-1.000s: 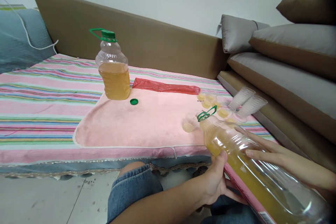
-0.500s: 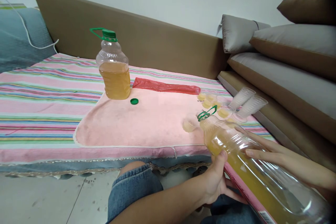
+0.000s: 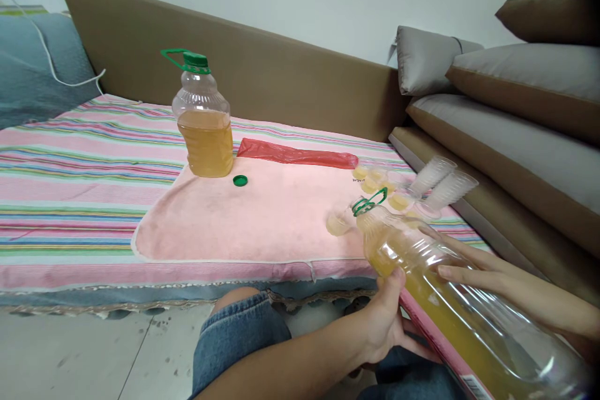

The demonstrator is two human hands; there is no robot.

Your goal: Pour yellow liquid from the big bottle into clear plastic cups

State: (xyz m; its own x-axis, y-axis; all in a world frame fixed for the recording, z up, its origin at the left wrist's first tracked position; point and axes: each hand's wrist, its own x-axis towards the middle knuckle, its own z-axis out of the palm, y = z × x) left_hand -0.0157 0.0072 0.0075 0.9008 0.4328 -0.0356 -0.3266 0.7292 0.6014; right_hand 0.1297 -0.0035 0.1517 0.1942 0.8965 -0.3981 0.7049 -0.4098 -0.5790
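A large clear plastic bottle of yellow liquid lies tilted between my hands, its uncapped mouth with a green handle ring pointing up and left. My left hand supports it from below, thumb along its near side. On the far side my right hand grips the bottle, partly hidden behind it. Just beyond the mouth stands a small clear cup with pale liquid in it. Several more cups holding yellow liquid are grouped farther back on the pink cloth.
A second, capped bottle stands upright at the back left, with a loose green cap beside it. A red plastic bag lies behind the cloth. Stacked clear cups rest near piled cushions on the right.
Almost nothing differs; both hands keep the bottle at about the same tilt, and the liquid inside shifts at most slightly.
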